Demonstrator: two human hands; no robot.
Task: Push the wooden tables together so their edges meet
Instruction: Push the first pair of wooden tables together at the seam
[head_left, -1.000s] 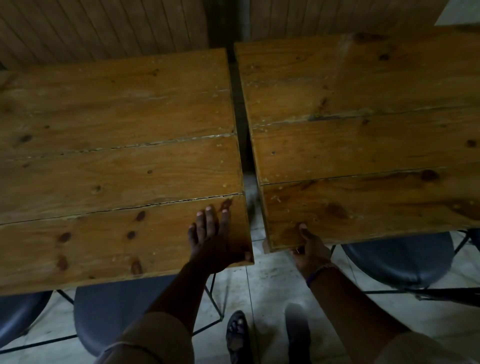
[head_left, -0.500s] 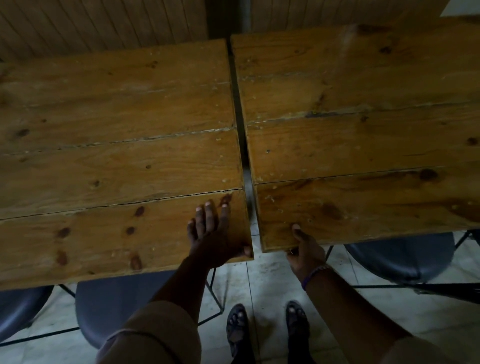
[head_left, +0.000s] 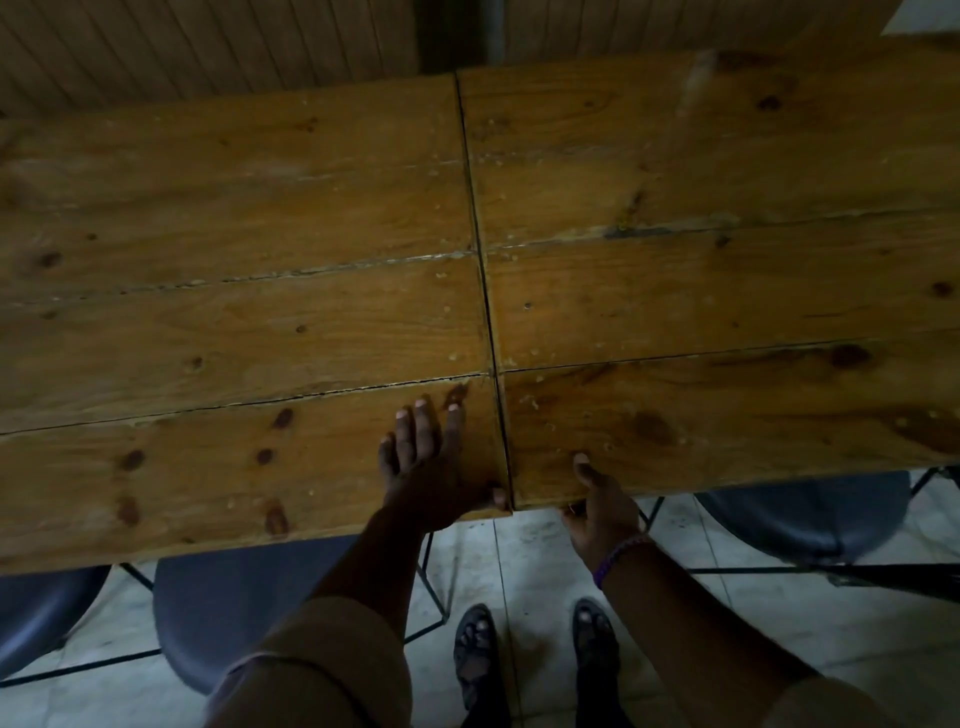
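Observation:
Two plank-topped wooden tables stand side by side: the left table (head_left: 234, 322) and the right table (head_left: 727, 291). Their inner edges now touch along a thin dark seam running from the far side to the near corners. My left hand (head_left: 434, 467) lies flat on the left table's near right corner, thumb hooked over its corner at the seam. My right hand (head_left: 597, 509) grips the right table's near edge close to its left corner, thumb on top and fingers hidden underneath.
Dark blue chairs with thin black metal legs sit tucked under the near edges: one at left (head_left: 228, 613), one at far left (head_left: 41, 613), one at right (head_left: 800, 525). My sandalled feet (head_left: 530, 654) stand on pale floor tiles. A panelled wooden wall (head_left: 208, 47) runs behind the tables.
The gap between the two tables has closed: the right table slid left until its edge met the left table. Both hands stayed on their corners.

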